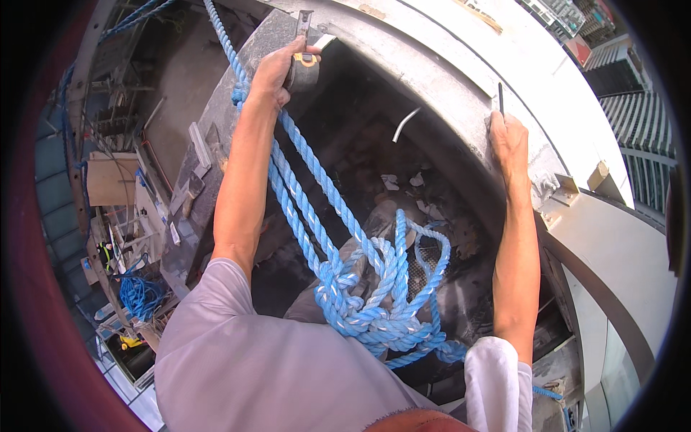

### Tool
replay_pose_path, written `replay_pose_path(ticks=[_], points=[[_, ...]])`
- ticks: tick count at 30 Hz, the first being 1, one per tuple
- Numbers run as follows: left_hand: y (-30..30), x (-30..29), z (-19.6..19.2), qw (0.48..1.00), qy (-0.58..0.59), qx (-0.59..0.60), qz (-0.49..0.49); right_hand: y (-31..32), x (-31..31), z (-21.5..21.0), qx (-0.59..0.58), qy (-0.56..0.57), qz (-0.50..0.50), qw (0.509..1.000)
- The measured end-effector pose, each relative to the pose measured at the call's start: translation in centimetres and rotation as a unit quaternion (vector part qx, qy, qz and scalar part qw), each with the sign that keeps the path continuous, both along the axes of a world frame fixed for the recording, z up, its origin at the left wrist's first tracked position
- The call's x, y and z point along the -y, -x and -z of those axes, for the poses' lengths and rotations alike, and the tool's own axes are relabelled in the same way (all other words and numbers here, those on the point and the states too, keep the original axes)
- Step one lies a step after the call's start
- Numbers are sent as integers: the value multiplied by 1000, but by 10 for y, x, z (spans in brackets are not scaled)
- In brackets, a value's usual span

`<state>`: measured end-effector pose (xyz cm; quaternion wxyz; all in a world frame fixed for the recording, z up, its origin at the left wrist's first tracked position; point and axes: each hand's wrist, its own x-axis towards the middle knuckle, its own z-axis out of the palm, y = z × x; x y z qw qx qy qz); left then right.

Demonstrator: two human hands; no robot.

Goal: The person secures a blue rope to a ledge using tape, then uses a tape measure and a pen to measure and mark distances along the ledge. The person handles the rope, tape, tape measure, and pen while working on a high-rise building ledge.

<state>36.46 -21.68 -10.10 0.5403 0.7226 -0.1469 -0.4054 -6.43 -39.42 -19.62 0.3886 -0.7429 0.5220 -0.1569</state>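
Observation:
At the upper left, my left hand (pixel 275 72) is closed round a dark tape measure (pixel 304 70) with a yellow patch. A flat metal piece (pixel 304 24) juts up beyond its fingers; whether it belongs to the tape cannot be told. My right hand (pixel 509 140), at the right, grips a thin dark marking pen (pixel 501 98) pointing up, beside a pale curved ledge (pixel 453 93). Thick blue rope (pixel 317 169) runs down past my left forearm to a large knotted bundle (pixel 367 309) in front of my body.
A dark opening (pixel 367 115) with debris lies between my arms, a bent white tube (pixel 406 124) at its far side. A hammer-like tool (pixel 193 194) rests on the left ledge. Coiled blue rope (pixel 141 294) and boards lie lower left. Buildings (pixel 633 108) appear far below, right.

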Motion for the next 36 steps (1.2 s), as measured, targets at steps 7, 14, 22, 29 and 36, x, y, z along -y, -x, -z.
replay_pose_path(ticks=[7,14,22,29,36], points=[[61,-14,1,982,-76,-64,159,-9,-6,-9,-2,41,-15,999],[131,-23,8,960,-113,-100,234,2,-1,-8,63,28,-53,996],[169,-29,11,937,-136,-87,310,-39,-93,-54,166,-201,43,965],[203,-56,22,938,-162,-125,280,-62,-156,-28,278,-150,145,937],[204,-84,18,948,-86,1,307,-56,-74,-65,380,-62,245,890]])
